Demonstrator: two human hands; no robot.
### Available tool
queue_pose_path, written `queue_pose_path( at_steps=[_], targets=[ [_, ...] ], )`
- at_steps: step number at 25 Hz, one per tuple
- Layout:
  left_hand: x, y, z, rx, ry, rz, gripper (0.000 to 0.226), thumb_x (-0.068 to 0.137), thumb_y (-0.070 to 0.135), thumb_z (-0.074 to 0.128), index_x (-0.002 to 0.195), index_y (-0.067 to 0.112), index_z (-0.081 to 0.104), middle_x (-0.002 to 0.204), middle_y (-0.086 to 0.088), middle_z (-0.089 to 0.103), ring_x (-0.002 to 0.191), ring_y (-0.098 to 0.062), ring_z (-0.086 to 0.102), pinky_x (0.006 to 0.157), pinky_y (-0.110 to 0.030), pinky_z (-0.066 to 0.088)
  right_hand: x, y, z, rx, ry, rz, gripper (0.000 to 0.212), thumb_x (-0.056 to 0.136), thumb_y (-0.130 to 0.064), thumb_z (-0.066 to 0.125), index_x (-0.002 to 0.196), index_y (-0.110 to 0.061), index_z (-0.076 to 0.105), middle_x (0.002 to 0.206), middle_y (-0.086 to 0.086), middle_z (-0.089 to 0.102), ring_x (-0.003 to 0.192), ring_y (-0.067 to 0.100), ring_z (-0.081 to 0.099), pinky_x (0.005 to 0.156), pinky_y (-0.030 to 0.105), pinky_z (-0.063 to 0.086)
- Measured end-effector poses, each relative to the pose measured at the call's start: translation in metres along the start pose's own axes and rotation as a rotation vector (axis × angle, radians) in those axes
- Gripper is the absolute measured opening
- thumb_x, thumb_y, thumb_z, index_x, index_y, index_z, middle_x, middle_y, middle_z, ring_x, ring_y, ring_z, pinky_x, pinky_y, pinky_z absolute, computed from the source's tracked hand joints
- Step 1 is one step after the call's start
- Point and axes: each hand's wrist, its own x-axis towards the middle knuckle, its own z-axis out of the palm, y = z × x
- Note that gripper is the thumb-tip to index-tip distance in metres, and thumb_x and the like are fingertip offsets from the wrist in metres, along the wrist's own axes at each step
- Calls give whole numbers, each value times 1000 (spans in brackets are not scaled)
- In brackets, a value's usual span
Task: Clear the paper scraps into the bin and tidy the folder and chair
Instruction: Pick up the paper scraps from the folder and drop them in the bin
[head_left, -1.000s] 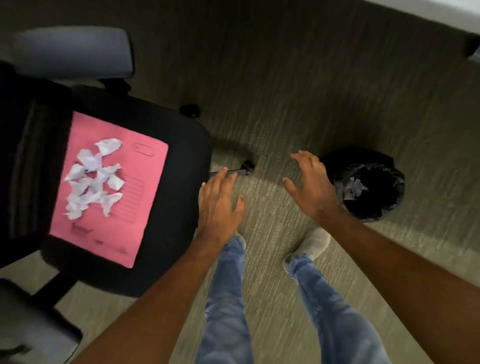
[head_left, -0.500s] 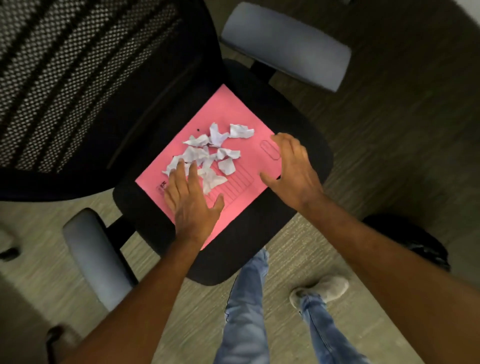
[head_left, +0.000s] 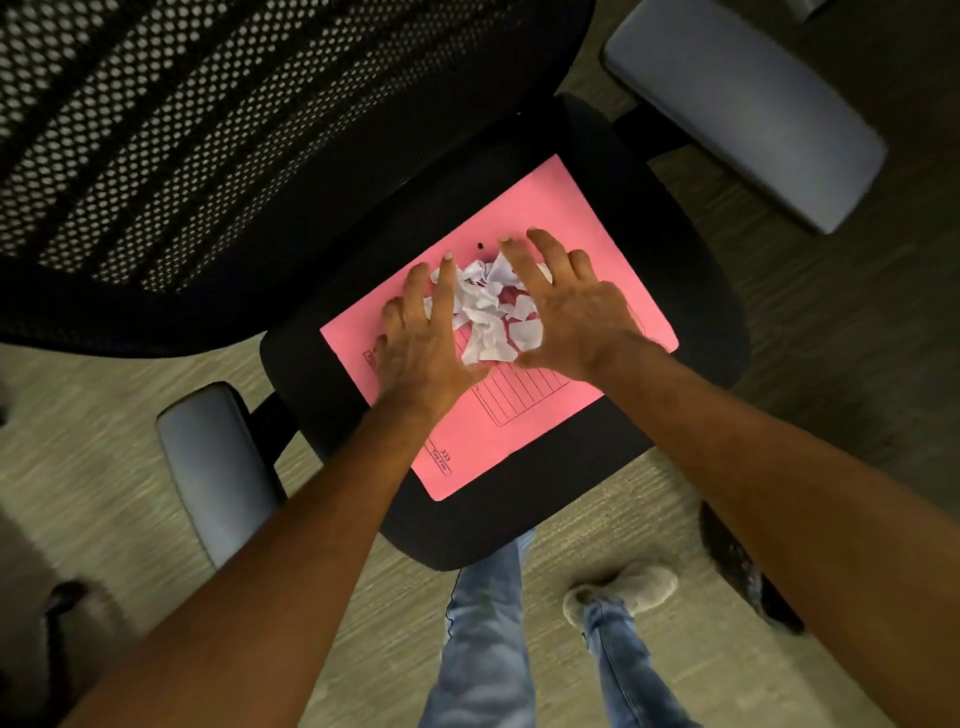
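Note:
A pink folder (head_left: 524, 441) lies flat on the black seat (head_left: 691, 291) of an office chair. White crumpled paper scraps (head_left: 488, 312) sit bunched in a heap on the folder. My left hand (head_left: 421, 338) is pressed against the heap's left side, fingers spread. My right hand (head_left: 571, 306) cups the heap's right side, fingers spread over some scraps. The scraps lie between both hands, still resting on the folder. The black bin (head_left: 737, 566) shows only as a dark edge at the lower right, mostly hidden behind my right forearm.
The chair's mesh backrest (head_left: 218, 135) fills the upper left. Grey armrests stand at the upper right (head_left: 743, 104) and lower left (head_left: 213, 467). My legs and a shoe (head_left: 623, 592) are on the carpet in front of the seat.
Both hands moved inward on the folder and pushed the scattered scraps together into one heap between them. The view came closer to the chair.

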Motion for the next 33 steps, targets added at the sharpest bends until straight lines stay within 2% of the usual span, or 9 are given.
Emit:
queue_pose_path(
  at_steps=[4,9,14,17,20,23,28,32,33],
  targets=[
    [16,-5,-6,-69,-34,82,120,69,62,84,161,31,15,156,-15,29,128,-32,44,90,-39,55,12,-13,4,-22,-18,-38,114,77,-62,81,163,-33,12,164,9,22,137,33,42,83,46,60],
    [15,2,-6,-199,-67,100,95,72,30,92,151,26,39,151,-13,33,130,-30,44,85,-35,58,9,-15,12,150,-29,-25,86,82,-45,84,153,-29,37,154,9,31,128,29,48,80,41,61],
    [16,19,-3,-252,-86,58,71,73,19,91,134,15,54,144,-12,41,124,-29,51,80,-27,48,0,-25,24,300,39,1,50,92,-26,79,136,-18,58,143,10,44,116,26,55,85,38,61],
    [19,19,-5,-266,-98,50,61,75,20,90,127,11,60,135,-12,51,116,-27,56,81,-31,54,-7,-28,27,331,117,-7,32,96,-19,74,126,-11,66,133,15,53,105,27,60,83,40,61],
    [17,16,-7,-295,-106,46,55,78,16,87,126,10,62,130,-12,55,113,-26,58,87,-35,60,-14,-21,27,422,147,44,34,92,-13,77,124,-8,66,131,15,52,96,27,64,84,38,63],
    [11,16,-7,-387,-85,-1,50,81,7,82,127,9,62,129,-12,55,114,-25,59,86,-38,63,-22,-6,29,514,117,150,41,91,-13,79,127,-14,62,135,10,47,101,22,65,90,34,62],
    [-5,15,0,-495,-24,-112,46,86,0,77,128,11,61,128,-10,55,108,-21,63,70,-19,56,-40,14,37,735,152,268,41,88,-9,81,124,-19,63,125,-3,43,107,18,62,94,35,63],
    [-27,25,7,-513,-28,-122,43,86,-1,76,124,14,62,120,-3,53,96,-11,60,56,-7,44,-61,25,47,809,224,359,40,86,-6,82,117,-22,64,119,-3,43,90,9,60,72,9,58],
    [-34,31,9,-508,-33,-106,40,86,0,76,120,15,62,115,1,51,91,-8,59,55,-7,43,-70,29,49,829,237,380,39,86,-6,82,116,-23,64,118,-3,43,89,8,59,66,8,56]
  ],
)
